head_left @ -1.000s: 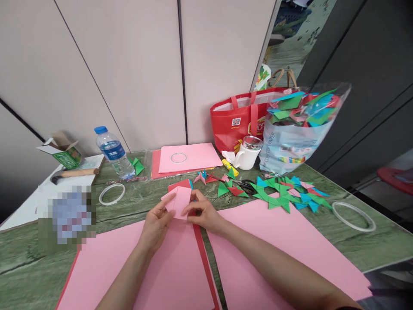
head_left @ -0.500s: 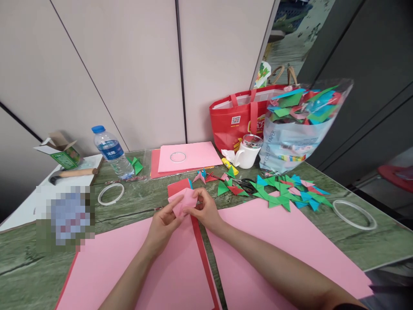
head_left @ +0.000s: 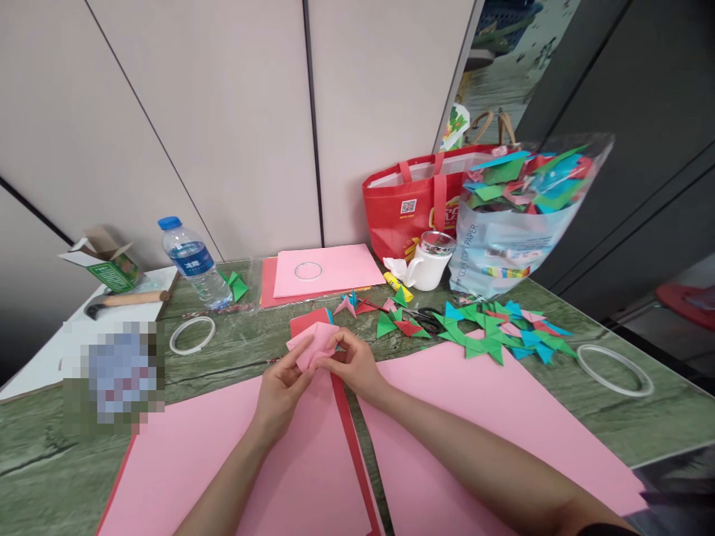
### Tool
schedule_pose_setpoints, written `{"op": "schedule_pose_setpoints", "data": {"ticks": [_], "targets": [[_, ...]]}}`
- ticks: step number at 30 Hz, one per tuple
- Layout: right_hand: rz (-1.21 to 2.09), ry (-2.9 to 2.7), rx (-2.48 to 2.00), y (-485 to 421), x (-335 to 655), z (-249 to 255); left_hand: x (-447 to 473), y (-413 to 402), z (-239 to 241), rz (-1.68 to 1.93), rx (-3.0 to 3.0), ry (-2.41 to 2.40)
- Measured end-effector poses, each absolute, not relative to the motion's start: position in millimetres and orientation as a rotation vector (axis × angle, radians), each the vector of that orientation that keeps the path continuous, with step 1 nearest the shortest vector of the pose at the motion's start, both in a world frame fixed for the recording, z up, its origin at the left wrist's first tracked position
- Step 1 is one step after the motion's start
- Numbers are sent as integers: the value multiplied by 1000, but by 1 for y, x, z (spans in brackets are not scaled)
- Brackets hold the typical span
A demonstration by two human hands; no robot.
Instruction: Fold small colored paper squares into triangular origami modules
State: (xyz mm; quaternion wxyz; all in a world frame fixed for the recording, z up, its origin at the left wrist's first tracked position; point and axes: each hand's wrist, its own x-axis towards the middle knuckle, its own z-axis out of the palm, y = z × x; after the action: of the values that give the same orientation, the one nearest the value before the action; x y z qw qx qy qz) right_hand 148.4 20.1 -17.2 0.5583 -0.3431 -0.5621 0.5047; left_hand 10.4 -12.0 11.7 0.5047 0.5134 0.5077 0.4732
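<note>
A small square of pink paper, partly folded, is held up between both hands over the middle of the table. My left hand pinches its left and lower side, thumb below and index finger across the front. On the right, my right hand grips the paper's right edge between thumb and fingers. Just behind it lies a red sheet of small paper with a blue edge showing. Large pink sheets lie beneath the forearms, a left stack with a red border and a right stack.
Folded green, blue and red paper pieces, black-handled scissors and a yellow glue stick lie right of centre. Behind stand a white mug, red bag and clear bag of paper pieces. A water bottle and hammer are left.
The pink paper has shifted slightly left and tilted, and its right side looks more folded in. Both hands keep hold of it, with the right fingers moved a little left.
</note>
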Motion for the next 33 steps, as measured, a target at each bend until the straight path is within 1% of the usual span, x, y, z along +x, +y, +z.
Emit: {"op": "schedule_pose_setpoints", "data": {"ticks": [6,11,15,19,33], "targets": [[1294,-1163,-787,23,146,-22,10,-12,10,1099,1246,1224],[1308,-1117,-803,23,145,-20,10,-11,11,1106,1214,1212],[1393,-1107,-761,25,146,-22,9,-11,10,1132,1246,1205],[1460,-1101,-767,27,147,-24,6,-10,4,1079,1292,1278],[1487,-1103,-772,28,150,-22,8,-10,6,1063,1273,1266]]}}
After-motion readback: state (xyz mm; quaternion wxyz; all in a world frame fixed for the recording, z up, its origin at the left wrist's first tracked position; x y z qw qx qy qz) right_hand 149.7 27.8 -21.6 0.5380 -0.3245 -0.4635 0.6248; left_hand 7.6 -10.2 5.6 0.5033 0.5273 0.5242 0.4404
